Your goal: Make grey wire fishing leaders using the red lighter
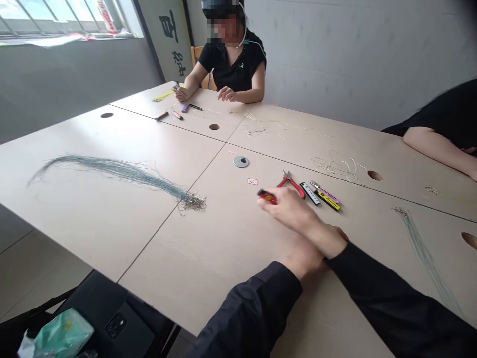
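My right hand (292, 208) is closed around a small red-and-black object (267, 197) with a yellow mark, held a little above the table. My left hand (302, 252) is blurred and passes under my right wrist, which hides its fingers. Just beyond my right hand lie red-handled cutting pliers (295, 186), a black-and-white flat case (310, 193), pink-handled snips (328, 193) and a yellow utility knife (328, 201). A small red-bordered label (252, 182) rests left of the pliers. Farther left, a long bundle of blue-green fishing line (126, 170) ends in a heap of hooks (194, 201).
A second, thinner hook-and-line bundle (419, 243) lies at the right. Pale loose strands (341, 168) are scattered farther back. A co-worker (234, 64) handles small items across the table; another person's arm (439, 146) rests at the right edge. A grey grommet (241, 161) sits mid-table.
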### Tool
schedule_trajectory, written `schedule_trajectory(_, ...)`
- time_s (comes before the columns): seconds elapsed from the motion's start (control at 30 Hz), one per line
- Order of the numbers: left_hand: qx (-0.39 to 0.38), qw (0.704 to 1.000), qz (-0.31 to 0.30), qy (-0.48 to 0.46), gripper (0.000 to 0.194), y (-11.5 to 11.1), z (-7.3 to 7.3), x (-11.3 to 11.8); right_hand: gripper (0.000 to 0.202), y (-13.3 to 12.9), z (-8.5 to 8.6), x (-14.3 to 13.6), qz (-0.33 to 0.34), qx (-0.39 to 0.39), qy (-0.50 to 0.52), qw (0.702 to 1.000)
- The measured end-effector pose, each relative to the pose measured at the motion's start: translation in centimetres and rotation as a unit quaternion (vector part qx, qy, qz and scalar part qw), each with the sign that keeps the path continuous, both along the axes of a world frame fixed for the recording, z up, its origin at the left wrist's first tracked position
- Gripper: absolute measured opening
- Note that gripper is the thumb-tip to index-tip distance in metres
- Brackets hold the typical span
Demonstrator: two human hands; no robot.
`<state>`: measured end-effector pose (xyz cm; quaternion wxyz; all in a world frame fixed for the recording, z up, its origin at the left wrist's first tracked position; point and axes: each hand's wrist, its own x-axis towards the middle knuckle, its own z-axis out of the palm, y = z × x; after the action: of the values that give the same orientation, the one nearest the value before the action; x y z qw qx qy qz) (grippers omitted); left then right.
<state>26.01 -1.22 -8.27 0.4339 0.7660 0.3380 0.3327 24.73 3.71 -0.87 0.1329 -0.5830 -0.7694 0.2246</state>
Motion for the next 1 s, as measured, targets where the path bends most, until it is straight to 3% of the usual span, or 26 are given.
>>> schedule_trajectory(0.13, -0.014, 0.999, 0.029, 0.031, 0.014, -0.2, 0.2, 0.4, 0.015, -0.1, -1.9, -7.1, 0.051, -0.024, -0.018, 0.998)
schedule_trajectory(0.23, -0.009, 0.999, 0.029, 0.036, 0.017, -0.5, 0.7, 0.1, 0.013, -0.2, -3.3, -9.7, 0.058, 0.01, -0.003, 0.998)
schedule_trajectory(0.37, 0.001, 0.999, 0.025, 0.036, 0.021, -0.7, 0.8, -0.2, 0.02, -0.9, -4.2, -10.3, 0.097, 0.077, 0.038, 0.992)
schedule_trajectory(0.6, 0.031, 0.997, 0.027, 0.063, 0.024, -0.9, 0.7, 0.0, 0.023, -2.1, -4.3, -10.5, 0.199, 0.091, 0.045, 0.975)
schedule_trajectory(0.8, -0.01, 0.998, 0.023, 0.054, 0.022, -0.7, 1.2, -0.4, 0.017, -1.8, -4.3, -11.6, 0.159, 0.088, 0.008, 0.983)
schedule_trajectory(1.0, -0.02, 0.999, 0.036, 0.023, 0.018, -0.7, 0.3, 0.2, 0.019, -1.7, -4.2, -11.8, 0.152, 0.064, -0.002, 0.986)
